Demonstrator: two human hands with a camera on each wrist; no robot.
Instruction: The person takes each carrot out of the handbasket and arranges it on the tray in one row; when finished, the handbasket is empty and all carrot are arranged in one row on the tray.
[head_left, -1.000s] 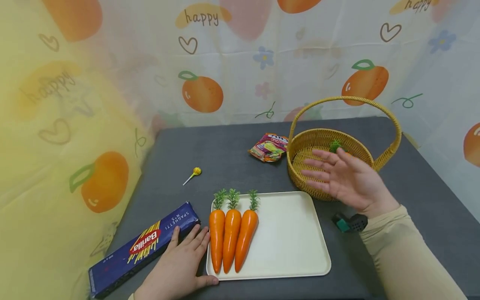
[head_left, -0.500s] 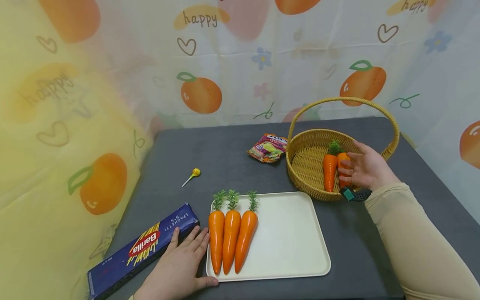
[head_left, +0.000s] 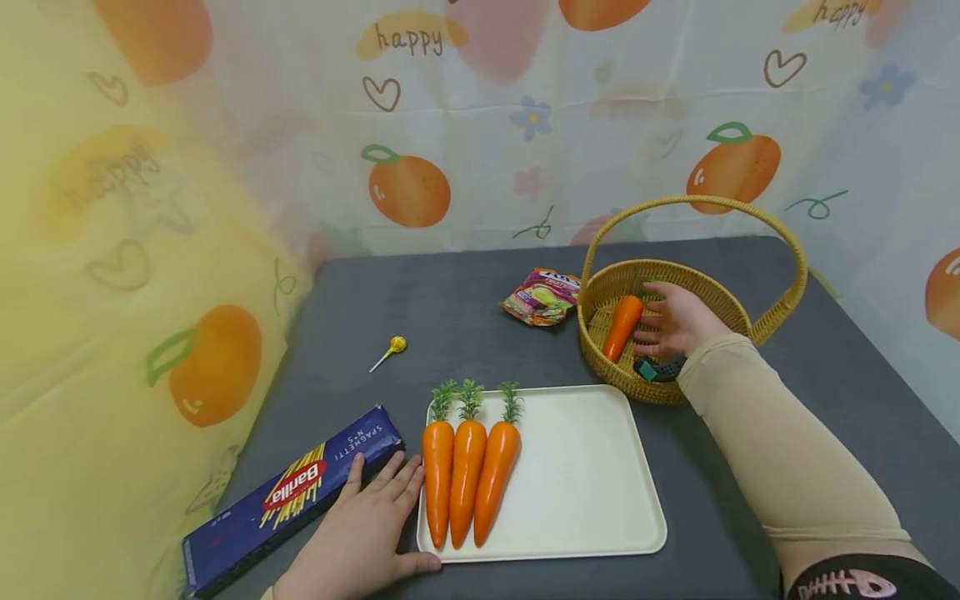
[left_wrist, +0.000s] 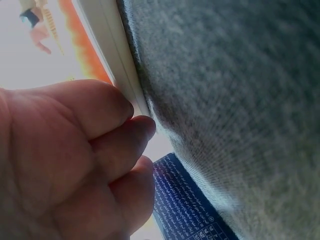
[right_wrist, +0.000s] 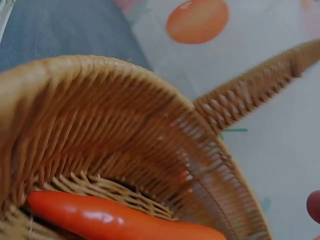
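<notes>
Prob. partway: 3 carrots [head_left: 468,471] on tray [head_left: 581,475], 1+ left in far-right basket [head_left: 633,386], R hand [head_left: 677,323] loose inside, L hand [head_left: 366,527] relaxed beside tray.

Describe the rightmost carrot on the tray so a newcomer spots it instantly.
In the head view, find the cream tray, front and centre on the dark tabletop. Three orange carrots lie side by side along its left part. Yours is the rightmost carrot, next to the tray's bare area; it slants most, its top set apart from the other two.
</notes>
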